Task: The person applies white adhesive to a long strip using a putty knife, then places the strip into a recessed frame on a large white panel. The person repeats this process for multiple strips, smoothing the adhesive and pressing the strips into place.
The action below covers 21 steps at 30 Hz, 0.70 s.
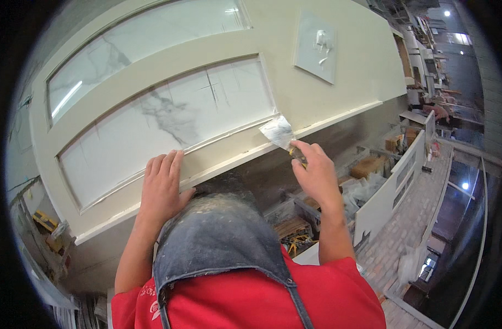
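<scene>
Head view: a large cream panel (152, 71) spreads across the upper part, tilted, its near edge running up from lower left to right. Well apart on the right stands a second cream panel (391, 192) with rectangles set into it. Next in size come two glossy, marble-patterned insets framed by the large panel, the upper inset (147, 38) and the lower inset (174, 123), the latter marked with dark crossing lines near its right end. At the bottom, the person wears a red shirt (251, 304) under a dusty dark apron (215, 236).

Smaller is a pale square plate (307, 49) lying on the large panel's plain right-hand portion. The left hand (163, 178) rests on the near border, fingers together and thumb apart, its grip holding nothing. The right hand (317, 172) has its grip closed around the handle of a scraper (277, 131); the broad metal blade reaches over the near border, beside the lower inset's right corner. Whether it presses flat there cannot be told. Smallest, a dab of white paste (323, 41) sits on the plate.
</scene>
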Available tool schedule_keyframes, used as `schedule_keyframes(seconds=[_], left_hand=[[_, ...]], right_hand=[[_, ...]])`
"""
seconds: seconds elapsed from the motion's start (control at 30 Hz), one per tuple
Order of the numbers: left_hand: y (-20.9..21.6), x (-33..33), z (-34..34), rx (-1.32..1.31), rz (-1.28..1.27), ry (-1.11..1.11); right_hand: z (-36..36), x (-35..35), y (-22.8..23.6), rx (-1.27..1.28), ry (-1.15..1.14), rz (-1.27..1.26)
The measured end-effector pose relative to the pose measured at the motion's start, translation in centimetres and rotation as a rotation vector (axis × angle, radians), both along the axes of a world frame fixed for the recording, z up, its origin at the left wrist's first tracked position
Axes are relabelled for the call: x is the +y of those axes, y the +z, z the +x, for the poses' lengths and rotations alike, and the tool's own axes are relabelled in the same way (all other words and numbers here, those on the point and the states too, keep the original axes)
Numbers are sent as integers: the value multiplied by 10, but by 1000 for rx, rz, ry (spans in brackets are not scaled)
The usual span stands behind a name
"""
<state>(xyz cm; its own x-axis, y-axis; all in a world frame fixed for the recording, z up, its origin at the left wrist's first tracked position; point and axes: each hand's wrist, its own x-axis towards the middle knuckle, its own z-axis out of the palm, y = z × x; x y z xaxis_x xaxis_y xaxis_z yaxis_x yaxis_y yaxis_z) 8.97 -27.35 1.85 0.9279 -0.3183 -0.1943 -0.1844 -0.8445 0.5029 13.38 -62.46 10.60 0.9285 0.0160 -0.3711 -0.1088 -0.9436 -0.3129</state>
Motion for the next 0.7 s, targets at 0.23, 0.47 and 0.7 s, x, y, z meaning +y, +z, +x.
schedule_keyframes(seconds=[0.23,0.47,0.7], left_hand=[[0,-5,0,35,4,30],[15,-8,-13,78,67,183],[37,53,-76,-62,127,583]], right_hand=[[35,-38,15,136,-171,373],[83,-16,59,23,384,59],[61,89,15,171,792,200]])
